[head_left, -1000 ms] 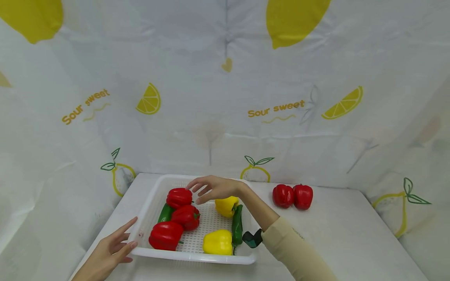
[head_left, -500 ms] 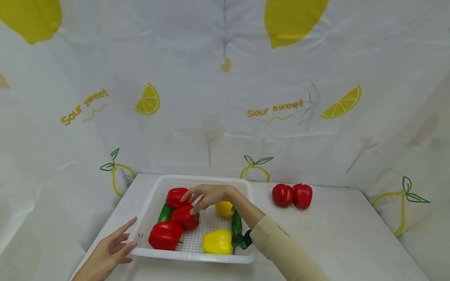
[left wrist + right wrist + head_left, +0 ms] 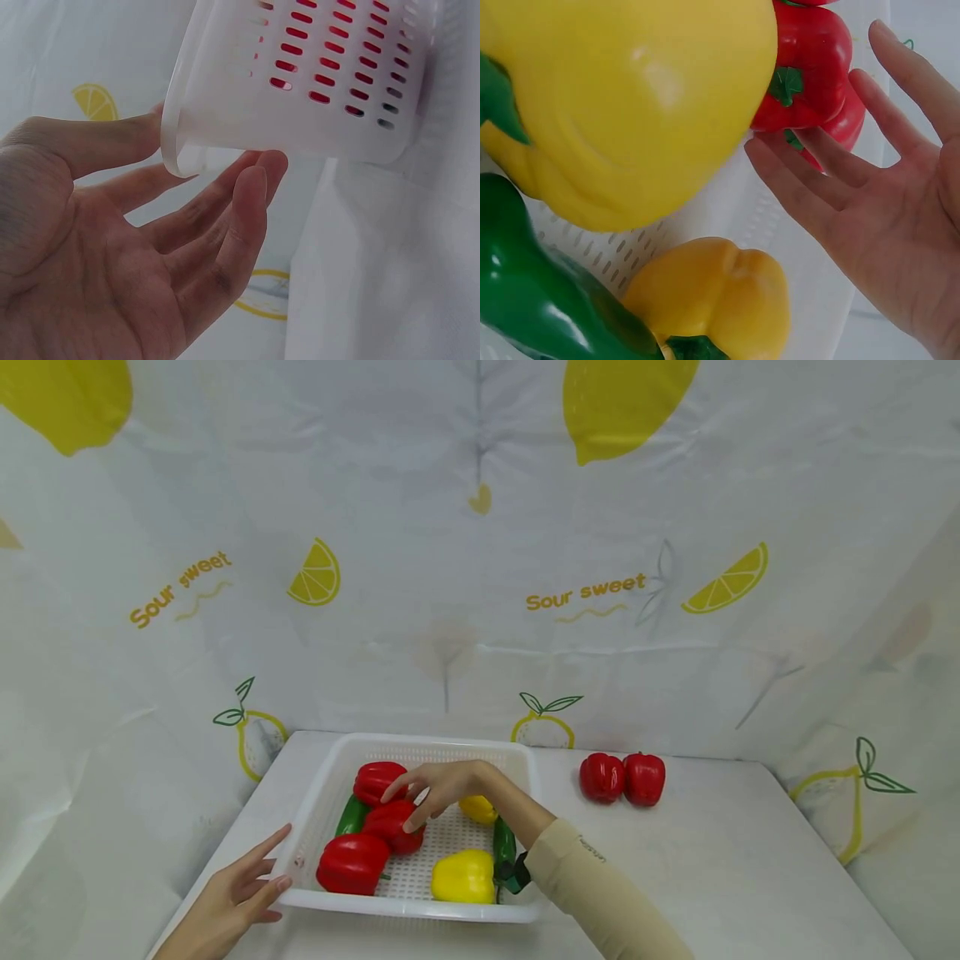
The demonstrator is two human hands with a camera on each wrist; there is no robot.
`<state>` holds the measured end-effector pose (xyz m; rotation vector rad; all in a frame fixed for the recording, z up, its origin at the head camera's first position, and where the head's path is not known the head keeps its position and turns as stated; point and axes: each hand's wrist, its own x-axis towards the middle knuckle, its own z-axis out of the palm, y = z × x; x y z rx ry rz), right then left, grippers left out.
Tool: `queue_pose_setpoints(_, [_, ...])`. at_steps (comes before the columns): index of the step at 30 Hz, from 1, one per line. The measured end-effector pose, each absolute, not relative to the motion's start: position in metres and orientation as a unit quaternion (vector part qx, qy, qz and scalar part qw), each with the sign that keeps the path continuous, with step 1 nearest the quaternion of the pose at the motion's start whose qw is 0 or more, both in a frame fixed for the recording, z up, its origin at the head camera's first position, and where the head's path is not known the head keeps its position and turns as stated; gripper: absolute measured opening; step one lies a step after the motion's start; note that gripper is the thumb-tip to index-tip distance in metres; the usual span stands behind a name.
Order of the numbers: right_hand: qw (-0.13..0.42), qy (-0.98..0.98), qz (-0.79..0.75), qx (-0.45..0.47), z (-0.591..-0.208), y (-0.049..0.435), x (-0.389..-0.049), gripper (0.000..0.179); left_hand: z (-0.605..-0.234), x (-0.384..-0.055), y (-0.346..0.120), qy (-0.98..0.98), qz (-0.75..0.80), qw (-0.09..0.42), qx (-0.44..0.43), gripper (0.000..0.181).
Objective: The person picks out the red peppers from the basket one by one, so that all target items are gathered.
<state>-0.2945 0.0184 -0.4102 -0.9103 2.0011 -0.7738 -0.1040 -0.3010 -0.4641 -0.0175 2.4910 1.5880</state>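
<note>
Right hand (image 3: 444,783) over middle red bell pepper (image 3: 384,823), left half of white basket (image 3: 405,908); grip apart, contact unclear. Left hand (image 3: 232,893) at basket's left side, grip apart. Likely pick-up step; next needs fingers closed round pepper.

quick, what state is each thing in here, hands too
White basket, upright on the table, partly filled
Three red peppers inside, lying close together
Two yellow peppers, apart, inside
Left green pepper, inside, partly hidden
Right green pepper, inside, partly hidden
Two red peppers outside, side by side
Left hand, relaxed at basket's corner
Right hand, empty, over red peppers
</note>
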Motion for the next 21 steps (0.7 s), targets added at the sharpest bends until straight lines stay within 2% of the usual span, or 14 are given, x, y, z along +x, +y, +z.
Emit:
queue_pose_setpoints(9, [0.416, 0.799, -0.272, -0.339, -0.4126, 0.0203, -0.2935, 0.072, -0.4630, -0.1047, -0.2977, 0.843, 0.529, 0.089, -0.030, 0.081])
queue_pose_setpoints(21, [0.410, 0.823, -0.222, -0.325, -0.4154, 0.0199, -0.2919, 0.073, -0.4639, -0.1057, -0.3002, 0.846, 0.524, 0.093, -0.015, 0.081])
